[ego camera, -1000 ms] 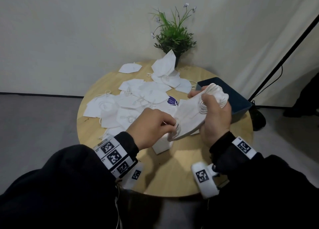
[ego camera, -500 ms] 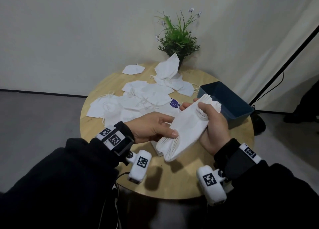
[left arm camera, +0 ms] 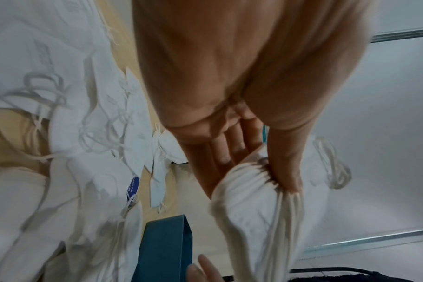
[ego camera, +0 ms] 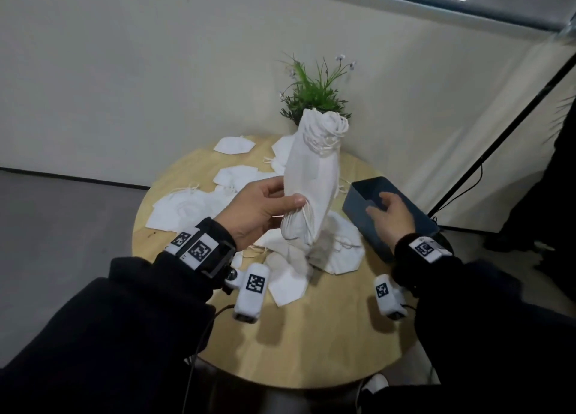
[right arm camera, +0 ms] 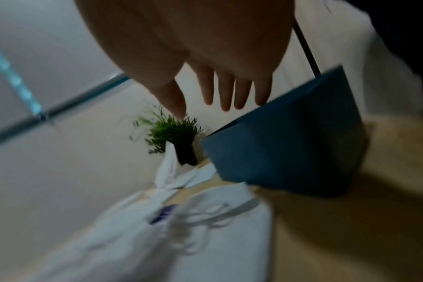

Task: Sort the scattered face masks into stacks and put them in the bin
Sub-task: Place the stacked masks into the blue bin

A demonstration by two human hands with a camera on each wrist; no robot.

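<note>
My left hand [ego camera: 282, 200] pinches the lower end of a stack of white face masks [ego camera: 313, 176] and holds it upright above the round wooden table [ego camera: 311, 335]. In the left wrist view the thumb presses the stack [left arm camera: 249, 200] against the fingers. My right hand [ego camera: 385, 208] is open, fingers spread, over the near rim of the dark blue bin [ego camera: 371, 220] at the table's right edge. In the right wrist view its fingers [right arm camera: 229, 89] hover just above the bin [right arm camera: 290, 145] and I cannot tell whether they touch it. Several loose masks [ego camera: 187, 208] lie scattered on the table.
A potted green plant [ego camera: 314, 92] stands at the back of the table against the wall. More masks [ego camera: 339, 251] lie piled under the held stack. A black stand pole [ego camera: 498, 139] leans at the right. The near part of the tabletop is bare wood.
My right hand has let go of the stack and moved right to the bin. My left hand has lifted the stack and turned it upright.
</note>
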